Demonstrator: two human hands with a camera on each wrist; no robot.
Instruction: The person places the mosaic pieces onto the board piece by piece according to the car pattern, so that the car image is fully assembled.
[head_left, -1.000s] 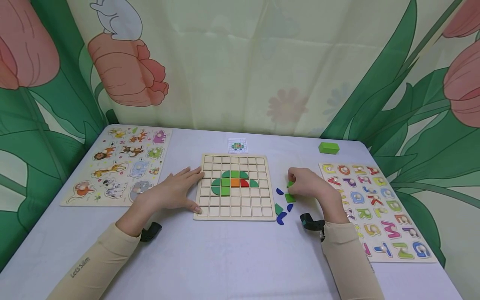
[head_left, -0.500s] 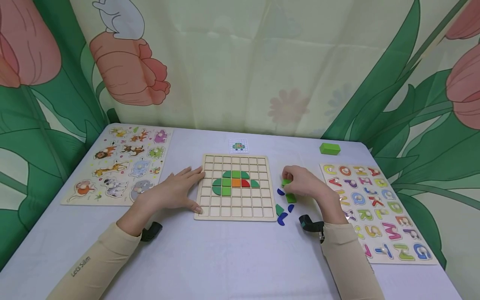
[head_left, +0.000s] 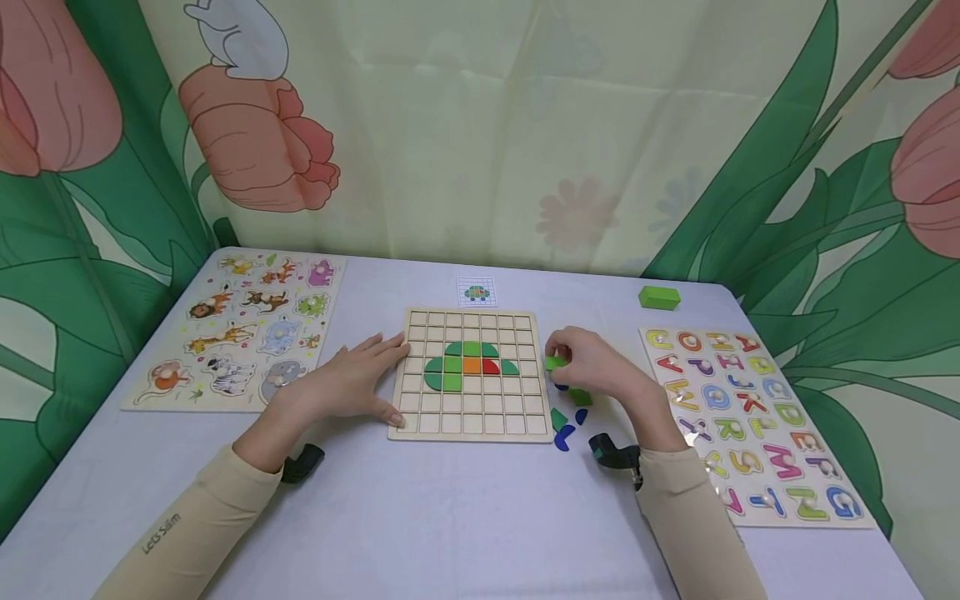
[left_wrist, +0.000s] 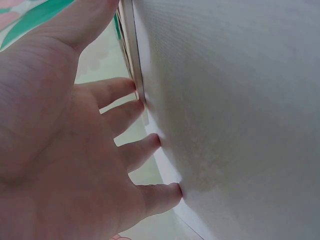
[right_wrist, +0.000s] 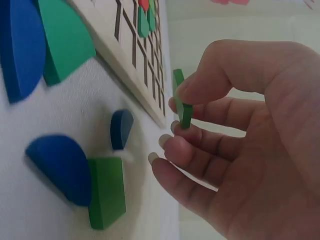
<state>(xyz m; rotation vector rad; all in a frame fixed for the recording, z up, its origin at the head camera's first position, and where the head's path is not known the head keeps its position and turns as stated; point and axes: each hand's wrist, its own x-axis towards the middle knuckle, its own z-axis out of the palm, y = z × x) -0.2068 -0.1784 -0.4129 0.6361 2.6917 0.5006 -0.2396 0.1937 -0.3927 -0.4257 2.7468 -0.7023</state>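
A wooden grid board lies mid-table, with green, orange and red pieces set in its middle cells. My left hand rests at the board's left edge, fingers spread and straight, thumb at the near left corner. Just off the right edge, my right hand pinches a light green square tile between thumb and fingers. In the right wrist view, another green square lies on the cloth below that hand. Around it are blue half-round pieces and a darker green curved piece.
Behind the board lies a small picture card with a car-like pattern. An animal puzzle board is at left, a letter puzzle board at right. A green block stands at the back right. A printed curtain hangs behind the table.
My right hand has moved left from among the loose pieces, carrying the light green tile toward the board's right edge. My left hand stays in place.
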